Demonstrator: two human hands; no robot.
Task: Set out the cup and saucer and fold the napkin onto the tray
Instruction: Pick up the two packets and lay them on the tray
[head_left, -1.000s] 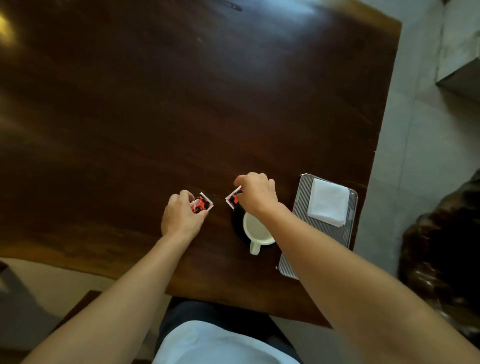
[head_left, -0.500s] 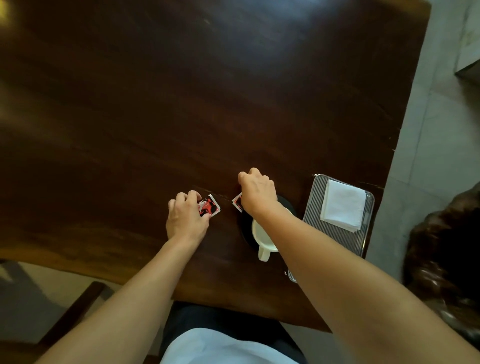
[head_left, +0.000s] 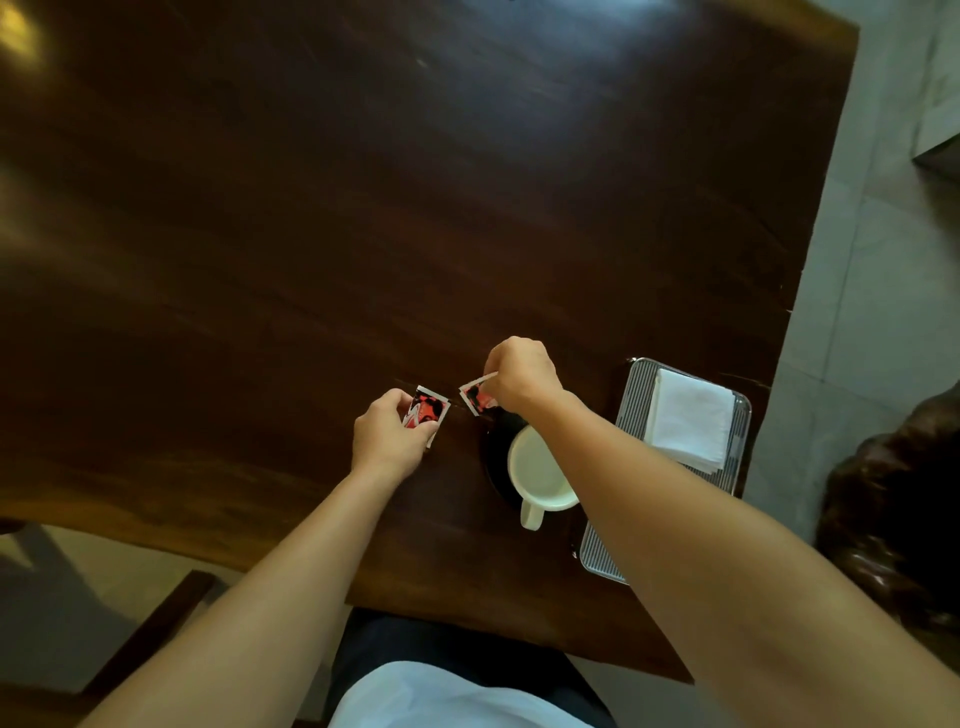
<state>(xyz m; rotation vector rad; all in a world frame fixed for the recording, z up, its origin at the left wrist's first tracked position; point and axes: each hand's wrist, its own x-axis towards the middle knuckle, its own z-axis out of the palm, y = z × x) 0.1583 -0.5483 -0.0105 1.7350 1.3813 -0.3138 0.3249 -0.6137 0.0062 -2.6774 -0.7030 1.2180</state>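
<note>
A cream cup (head_left: 537, 470) with its handle toward me stands on a dark saucer (head_left: 496, 457) near the table's front edge. To its right lies a ribbed metal tray (head_left: 636, 395) with a folded white napkin (head_left: 688, 418) on it. My left hand (head_left: 387, 434) pinches a small red-and-black packet (head_left: 428, 408) just left of the saucer. My right hand (head_left: 522, 374) holds a second red packet (head_left: 477, 397) by its edge above the saucer's far rim. My right forearm hides part of the cup and tray.
The dark wooden table (head_left: 415, 208) stretches far and left. Its right edge meets a grey tiled floor (head_left: 872, 260). A dark carved object (head_left: 893, 519) stands at the right. A wooden chair part (head_left: 156, 623) shows at the lower left.
Both hands keep their packets. My right hand has lifted its packet slightly above the saucer, and my left hand has turned its packet more upright. The view has shifted a little.
</note>
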